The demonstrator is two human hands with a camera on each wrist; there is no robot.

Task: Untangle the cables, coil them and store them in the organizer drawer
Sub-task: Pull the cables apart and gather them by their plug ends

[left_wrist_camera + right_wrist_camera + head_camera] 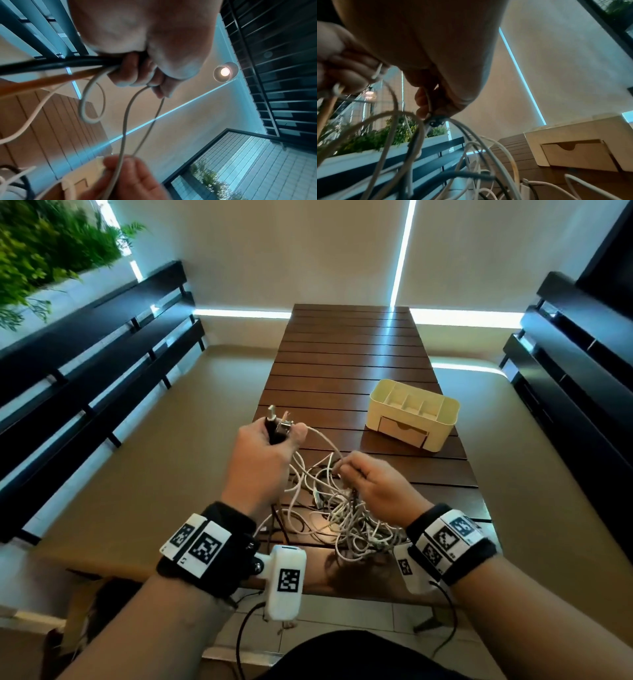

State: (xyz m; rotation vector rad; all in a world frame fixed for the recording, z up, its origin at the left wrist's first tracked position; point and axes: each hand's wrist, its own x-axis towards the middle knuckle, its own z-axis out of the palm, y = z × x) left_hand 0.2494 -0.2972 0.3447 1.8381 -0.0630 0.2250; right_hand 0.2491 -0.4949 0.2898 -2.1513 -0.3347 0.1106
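Note:
A tangle of white, grey and black cables point(342, 515) lies on the near end of the wooden slat table point(342, 354) and hangs up to both hands. My left hand point(270, 446) is raised at the table's left edge, gripping a bundle of cable ends; plugs point(279, 422) stick out above its fist. One thin white cable point(325, 440) runs from it to my right hand point(363, 477), which pinches that strand with a few others above the pile. In the left wrist view the white cable point(125, 121) loops down to the right hand's fingertips point(126, 163). The cream organizer point(414, 414) stands at the right, drawer point(404, 431) closed.
Black slatted benches point(96, 344) run along the left, with another black bench point(575, 364) on the right. Green plants point(44, 248) grow at the far left. Tan floor surrounds the table. The organizer's top compartments point(411, 398) hold nothing I can see.

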